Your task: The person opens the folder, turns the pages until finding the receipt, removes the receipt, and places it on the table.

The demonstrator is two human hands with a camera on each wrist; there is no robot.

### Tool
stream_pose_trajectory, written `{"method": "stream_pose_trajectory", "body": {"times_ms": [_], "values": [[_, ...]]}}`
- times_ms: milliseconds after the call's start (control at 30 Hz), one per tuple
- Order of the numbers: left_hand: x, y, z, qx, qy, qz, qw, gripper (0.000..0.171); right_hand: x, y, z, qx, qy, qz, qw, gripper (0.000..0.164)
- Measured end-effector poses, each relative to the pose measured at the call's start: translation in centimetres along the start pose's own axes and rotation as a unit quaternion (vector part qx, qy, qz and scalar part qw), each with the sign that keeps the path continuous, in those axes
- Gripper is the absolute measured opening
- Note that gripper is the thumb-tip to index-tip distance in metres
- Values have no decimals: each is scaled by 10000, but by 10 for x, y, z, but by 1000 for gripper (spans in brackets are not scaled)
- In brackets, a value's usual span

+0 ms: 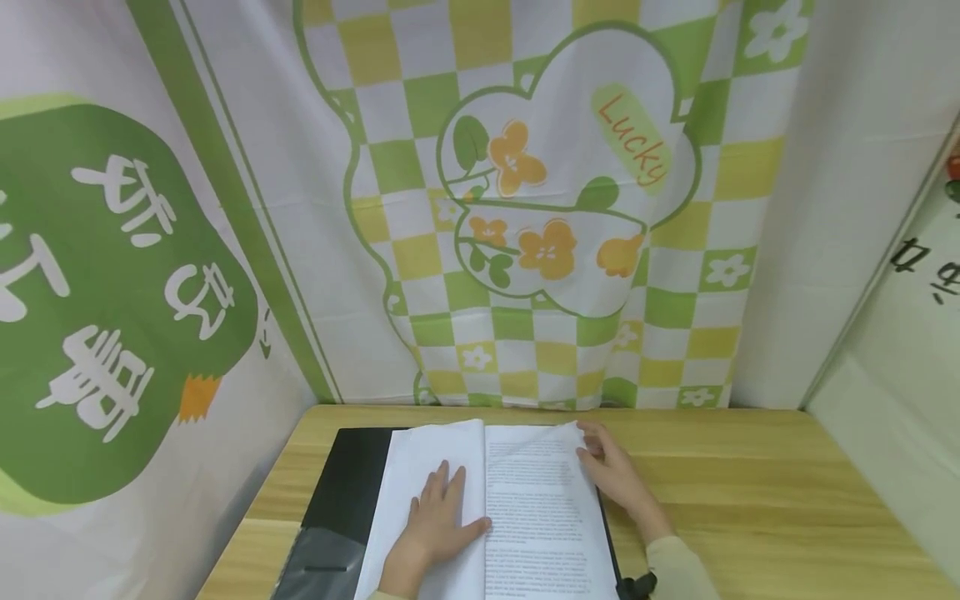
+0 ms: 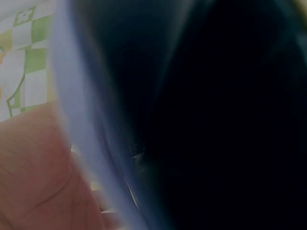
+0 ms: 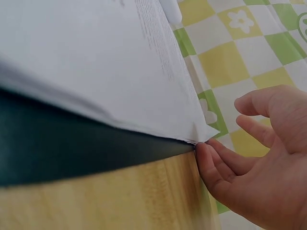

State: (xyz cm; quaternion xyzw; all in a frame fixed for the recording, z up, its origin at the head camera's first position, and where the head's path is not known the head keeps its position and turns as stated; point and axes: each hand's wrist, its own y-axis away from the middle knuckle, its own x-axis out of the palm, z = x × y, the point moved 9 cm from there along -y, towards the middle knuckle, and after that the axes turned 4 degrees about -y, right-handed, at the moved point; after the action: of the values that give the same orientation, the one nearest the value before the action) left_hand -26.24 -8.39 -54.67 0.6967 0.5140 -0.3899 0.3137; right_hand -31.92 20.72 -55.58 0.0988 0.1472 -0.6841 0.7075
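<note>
A black folder (image 1: 347,475) lies spread on the table, with a stack of white sheets opened inside it. My left hand (image 1: 435,521) rests palm down on the left-hand page (image 1: 405,454), its fingers spread and the thumb near the fold. At the far right corner of the printed page (image 1: 536,517), my right hand (image 1: 609,471) pinches the paper between curled fingertips. That corner bends up a little in the right wrist view, beside the fingertips (image 3: 205,160). The left wrist view is mostly dark and blurred, with part of the left hand (image 2: 36,172) at its lower left.
The wooden table (image 1: 757,500) extends to the right of the folder. A green and yellow checked cloth (image 1: 555,358) hangs behind the table's far edge. Printed white hangings stand on the left (image 1: 112,275) and right (image 1: 900,367).
</note>
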Motion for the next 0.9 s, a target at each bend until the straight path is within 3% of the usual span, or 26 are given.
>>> {"method": "stream_pose_trajectory", "body": {"times_ms": [200,500,900], "values": [[4,2,0,-281,70,250,9993,90,1,0,-7,142,-61,54,9999,53],[6,-3,1,-270,3,339,9991,91,-1,0,-10,359,-321,44,9988,54],[7,-3,3,-281,21,383,9989,90,-1,-3,-11,304,-229,-58,9993,54]]}}
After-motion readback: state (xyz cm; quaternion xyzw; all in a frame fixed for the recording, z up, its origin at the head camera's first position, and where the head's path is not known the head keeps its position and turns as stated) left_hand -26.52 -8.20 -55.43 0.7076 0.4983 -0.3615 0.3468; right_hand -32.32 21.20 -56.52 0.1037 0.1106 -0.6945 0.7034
